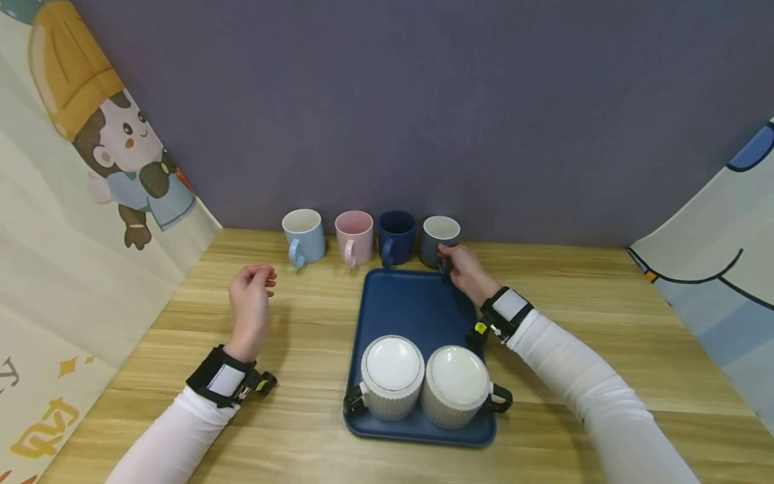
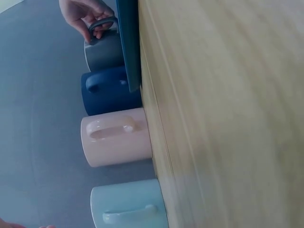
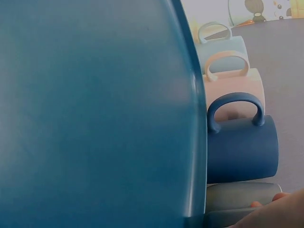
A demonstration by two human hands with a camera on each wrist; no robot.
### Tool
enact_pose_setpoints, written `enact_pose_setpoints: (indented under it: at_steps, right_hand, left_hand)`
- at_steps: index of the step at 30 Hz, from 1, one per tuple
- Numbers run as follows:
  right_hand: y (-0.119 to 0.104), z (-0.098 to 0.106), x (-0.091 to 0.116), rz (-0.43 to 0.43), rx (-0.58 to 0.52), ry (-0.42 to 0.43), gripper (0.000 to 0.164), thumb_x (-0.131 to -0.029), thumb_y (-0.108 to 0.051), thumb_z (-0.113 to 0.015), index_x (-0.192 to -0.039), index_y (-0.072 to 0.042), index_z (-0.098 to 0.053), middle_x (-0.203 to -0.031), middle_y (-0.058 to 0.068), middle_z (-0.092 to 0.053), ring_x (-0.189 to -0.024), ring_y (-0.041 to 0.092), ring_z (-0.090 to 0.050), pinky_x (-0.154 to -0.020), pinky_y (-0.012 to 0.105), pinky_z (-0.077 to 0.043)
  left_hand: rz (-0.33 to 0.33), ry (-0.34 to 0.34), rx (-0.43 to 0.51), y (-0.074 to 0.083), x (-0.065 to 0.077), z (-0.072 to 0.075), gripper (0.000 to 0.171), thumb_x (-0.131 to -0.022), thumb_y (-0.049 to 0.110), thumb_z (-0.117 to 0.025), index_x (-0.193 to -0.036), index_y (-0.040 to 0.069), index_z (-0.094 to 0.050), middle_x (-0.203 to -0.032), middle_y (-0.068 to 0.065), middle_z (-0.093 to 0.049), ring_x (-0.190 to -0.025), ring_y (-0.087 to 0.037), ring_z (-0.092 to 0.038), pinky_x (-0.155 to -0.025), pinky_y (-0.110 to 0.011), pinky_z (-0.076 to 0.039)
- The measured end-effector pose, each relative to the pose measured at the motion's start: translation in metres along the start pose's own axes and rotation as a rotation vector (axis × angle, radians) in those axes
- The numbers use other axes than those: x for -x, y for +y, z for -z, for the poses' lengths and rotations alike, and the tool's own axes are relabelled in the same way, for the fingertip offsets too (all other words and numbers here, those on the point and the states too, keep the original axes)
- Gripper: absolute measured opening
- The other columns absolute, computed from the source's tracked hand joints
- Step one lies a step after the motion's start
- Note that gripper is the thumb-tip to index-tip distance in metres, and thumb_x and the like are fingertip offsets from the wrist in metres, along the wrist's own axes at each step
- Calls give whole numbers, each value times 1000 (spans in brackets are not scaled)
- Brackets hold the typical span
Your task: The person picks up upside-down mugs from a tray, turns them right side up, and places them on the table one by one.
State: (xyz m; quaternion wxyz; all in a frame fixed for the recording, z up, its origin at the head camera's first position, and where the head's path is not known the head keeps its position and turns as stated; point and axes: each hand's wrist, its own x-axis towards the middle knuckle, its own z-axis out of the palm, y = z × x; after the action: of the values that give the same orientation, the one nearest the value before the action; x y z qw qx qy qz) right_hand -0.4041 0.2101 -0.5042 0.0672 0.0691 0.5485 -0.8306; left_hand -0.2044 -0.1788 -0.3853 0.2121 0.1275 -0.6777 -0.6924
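My right hand (image 1: pixel 468 272) pinches the handle of a dark grey mug (image 1: pixel 431 249), which stands at the right end of a row behind the blue tray (image 1: pixel 405 296). The left wrist view shows the fingers and thumb around that grey mug's handle (image 2: pixel 105 20). To its left stand a navy mug (image 1: pixel 396 240), a pink mug (image 1: pixel 357 240) and a light blue mug (image 1: pixel 306 242), all upright. My left hand (image 1: pixel 250 302) is raised over the table left of the tray, fingers loosely bent, holding nothing.
Two ribbed off-white mugs with black handles, one on the left (image 1: pixel 392 380) and one on the right (image 1: pixel 455 390), sit upside down on the tray's near half. A grey panel (image 1: pixel 423 114) rises right behind the mug row. The wooden table (image 1: pixel 574 302) extends on both sides.
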Motion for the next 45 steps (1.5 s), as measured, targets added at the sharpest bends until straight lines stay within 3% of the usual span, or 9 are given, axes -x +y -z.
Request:
enact_pose_setpoints:
  at_steps: [4,9,15,18,22,24,27,33,45]
  right_hand:
    - [5,4,-9,11,9,5,11,-82,-13,-73,-81,-4,-68,-71,5,-64,-67,16,-58,-59,24,-47]
    - [2,-2,-3,25,20,-4,12,-81,-12,-74,-77,-5,-65,-67,1,-59,-63,14,-52,-55,23,-41]
    - [-12,-22,25,22,88,56,11,-83,-13,-72,-80,-6,-63,-69,-1,-58,-66,12,-52,-59,22,-42]
    - [-12,-24,27,45,107,52,13,-83,-15,-73,-81,-6,-62,-70,0,-60,-67,12,-54,-60,22,-43]
    - [-28,-41,57,41,194,72,15,-87,-17,-68,-77,-9,-61,-67,-5,-58,-66,10,-51,-60,21,-39]
    - [-52,-67,96,-21,280,128,15,-93,-15,-59,-78,-11,-59,-67,-8,-55,-68,9,-48,-65,22,-37]
    - [-63,-80,119,-29,305,142,15,-95,-14,-54,-81,-10,-56,-66,-10,-54,-68,7,-48,-67,21,-37]
    - [-60,-80,117,-5,317,184,16,-94,-16,-57,-81,-9,-52,-64,-9,-54,-67,8,-47,-65,22,-35]
    - [-59,-78,115,20,482,205,23,-93,-22,-60,-75,-10,-53,-68,-7,-55,-69,12,-49,-64,24,-38]
  left_hand:
    - [-2,5,1,0,-2,2,17,-98,17,-48,-96,2,-55,-80,9,-58,-75,-11,-54,-64,-20,-43]
    - [-4,18,0,0,-4,6,16,-98,16,-48,-97,2,-56,-82,6,-59,-73,-8,-53,-64,-20,-43]
    - [-11,31,4,-1,-8,12,15,-98,15,-48,-96,3,-56,-81,5,-59,-72,-8,-54,-64,-20,-44]
    - [-17,37,15,-2,-10,15,14,-98,15,-49,-95,3,-56,-80,5,-59,-71,-8,-54,-63,-20,-44]
    - [-19,44,29,-2,-10,16,13,-97,14,-49,-93,4,-56,-79,5,-59,-71,-8,-53,-63,-20,-43]
    - [-19,44,29,-2,-10,15,13,-97,14,-50,-93,4,-56,-79,5,-59,-71,-8,-54,-63,-20,-44]
    - [-12,48,39,-2,-11,15,13,-97,14,-50,-91,5,-56,-81,4,-59,-71,-8,-54,-63,-20,-44]
    - [0,59,30,-1,-11,13,12,-97,15,-51,-89,8,-57,-81,3,-58,-72,-10,-54,-63,-20,-44]
    - [-17,37,27,1,-8,9,12,-97,15,-50,-92,6,-56,-81,4,-59,-73,-11,-54,-64,-21,-44]
